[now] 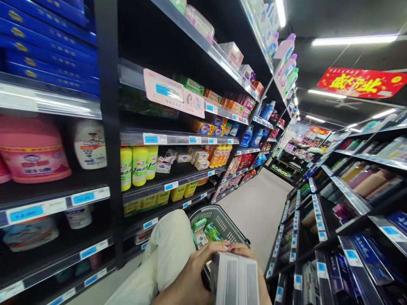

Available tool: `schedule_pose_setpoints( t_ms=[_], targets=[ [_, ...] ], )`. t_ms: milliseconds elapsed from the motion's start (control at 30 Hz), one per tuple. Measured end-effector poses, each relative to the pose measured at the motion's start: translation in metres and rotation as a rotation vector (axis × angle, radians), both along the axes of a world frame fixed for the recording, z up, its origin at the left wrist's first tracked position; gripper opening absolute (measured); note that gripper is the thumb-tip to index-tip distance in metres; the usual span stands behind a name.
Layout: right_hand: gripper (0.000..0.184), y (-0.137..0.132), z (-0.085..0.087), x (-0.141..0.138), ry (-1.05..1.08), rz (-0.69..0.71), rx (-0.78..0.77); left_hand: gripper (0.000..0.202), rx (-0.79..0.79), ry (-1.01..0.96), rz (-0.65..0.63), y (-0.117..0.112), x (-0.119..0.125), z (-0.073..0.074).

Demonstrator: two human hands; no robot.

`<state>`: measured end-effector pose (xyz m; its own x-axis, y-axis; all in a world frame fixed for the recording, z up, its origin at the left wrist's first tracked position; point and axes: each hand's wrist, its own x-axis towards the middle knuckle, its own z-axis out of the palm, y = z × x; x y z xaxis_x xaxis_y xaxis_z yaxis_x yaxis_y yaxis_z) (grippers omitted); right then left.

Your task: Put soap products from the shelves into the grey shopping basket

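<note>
A pack of pale grey-and-white boxes [235,279], side by side, is held low in front of me. My left hand [199,269] wraps its left side, with fingers curled over the far end. From the right, my right hand [244,250] closes around the same pack, partly hidden behind it. Just beyond my hands, a grey shopping basket [227,222] stands on the floor, with green packets [211,232] inside. My left knee [173,233], in light trousers, is bent beside the basket. Printing on the pack is too blurred to read.
On the left shelves are yellow bottles [139,165], small soap boxes [202,159], a pink jug [33,148] and yellow AXE bottles [178,193]. A shelf unit [359,199] with folded goods borders the aisle floor [259,203] on the right. Overhead hangs a red banner [362,82].
</note>
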<state>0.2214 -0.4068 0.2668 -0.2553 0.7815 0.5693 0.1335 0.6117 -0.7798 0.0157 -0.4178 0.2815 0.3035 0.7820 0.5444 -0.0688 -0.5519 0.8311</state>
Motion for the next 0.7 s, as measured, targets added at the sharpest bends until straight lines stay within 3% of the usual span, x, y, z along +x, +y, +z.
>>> schedule_pose_setpoints(
  t_ms=[200, 367, 533, 700],
  targets=[
    [0.049, 0.0051, -0.0073, 0.0092, -0.052, 0.066, 0.064, 0.073, -0.024, -0.026, -0.022, -0.001, 0.002, -0.0031],
    [0.052, -0.0009, -0.0035, 0.0086, -0.046, 0.028, 0.027, 0.075, -0.02, -0.032, -0.032, -0.0025, 0.0036, -0.0079],
    [0.059, -0.0022, 0.0013, 0.0053, -0.031, 0.12, 0.036, 0.071, -0.028, -0.016, -0.017, -0.0042, 0.0017, -0.0075],
    [0.059, -0.0014, -0.0008, 0.0014, 0.015, 0.101, 0.042, 0.073, -0.026, -0.045, -0.025, -0.0044, 0.0022, -0.0066]
  ],
)
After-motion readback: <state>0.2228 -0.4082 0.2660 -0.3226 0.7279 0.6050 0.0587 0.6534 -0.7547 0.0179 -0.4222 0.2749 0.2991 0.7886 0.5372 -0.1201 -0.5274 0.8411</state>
